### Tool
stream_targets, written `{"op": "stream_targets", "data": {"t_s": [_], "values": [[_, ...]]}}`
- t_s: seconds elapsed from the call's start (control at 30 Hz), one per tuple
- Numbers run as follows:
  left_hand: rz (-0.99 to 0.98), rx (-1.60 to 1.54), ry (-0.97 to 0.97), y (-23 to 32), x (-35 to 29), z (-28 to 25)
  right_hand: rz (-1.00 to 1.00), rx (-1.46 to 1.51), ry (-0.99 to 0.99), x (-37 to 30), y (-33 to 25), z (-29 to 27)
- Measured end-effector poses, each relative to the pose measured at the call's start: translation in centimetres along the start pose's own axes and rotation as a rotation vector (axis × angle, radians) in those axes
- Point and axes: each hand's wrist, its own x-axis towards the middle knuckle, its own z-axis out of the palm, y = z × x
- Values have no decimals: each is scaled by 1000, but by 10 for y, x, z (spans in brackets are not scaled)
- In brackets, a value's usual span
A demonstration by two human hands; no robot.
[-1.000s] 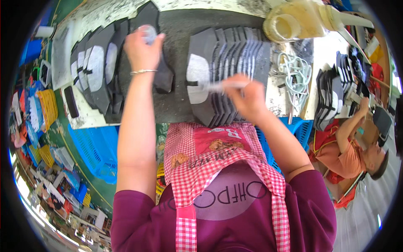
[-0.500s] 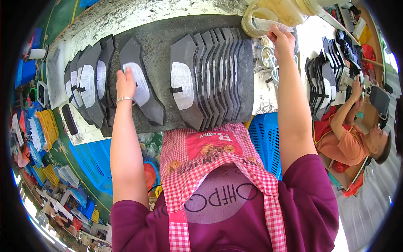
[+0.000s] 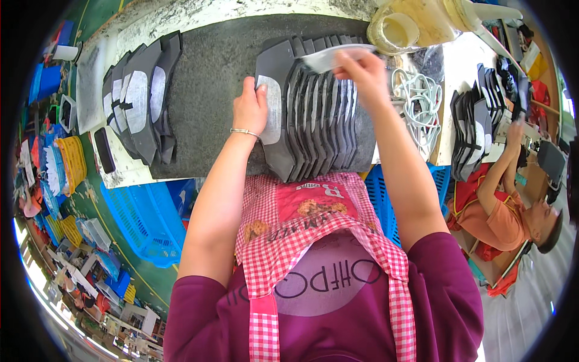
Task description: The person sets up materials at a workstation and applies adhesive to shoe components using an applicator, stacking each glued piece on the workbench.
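Observation:
My left hand [image 3: 250,110] is closed at the left edge of a dark grey, angular foam-like panel [image 3: 274,142] with a silvery patch. That panel is the leftmost in an overlapping row of similar panels [image 3: 325,142]. Above the row's far end, my right hand [image 3: 365,73] pinches a whitish, flat, scraper-like strip [image 3: 329,58]; both are smeared by motion. Beyond it lies a yellowish plastic container [image 3: 425,21] with a round, crusted opening. A second overlapping group of patched panels [image 3: 142,114] rests at the left of the dark work mat [image 3: 208,90].
Right of the mat lies a coiled white cable [image 3: 417,111]. More dark panels [image 3: 473,127] stand near a co-worker [image 3: 506,211] on the right. A black phone [image 3: 104,151] lies at the table's left edge. Blue crates [image 3: 142,220] sit below the table.
My left hand has moved right with the single panel, now at the front of the row. My right hand has drawn the whitish strip out of the container, leftward and nearer.

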Motion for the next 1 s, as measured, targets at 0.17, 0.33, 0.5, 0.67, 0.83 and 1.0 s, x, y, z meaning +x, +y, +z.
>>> {"op": "stream_targets", "data": {"t_s": [0.17,0.33,0.5,0.67,0.83,1.0], "values": [[2,64,-73,10,5,0,-523,-807,79,25,7,45],[-41,60,-67,9,0,-1,-546,-710,-148,4,2,37],[-10,99,-40,9,0,5,-649,-662,-551,-106,25,31],[2,73,-7,-1,0,6,-330,-411,-494,-111,-13,35],[-46,26,-141,-13,11,-2,-305,-749,-683,-92,-2,34],[-177,-518,-510,-29,26,-13,-508,-624,-144,-45,-23,75]]}}
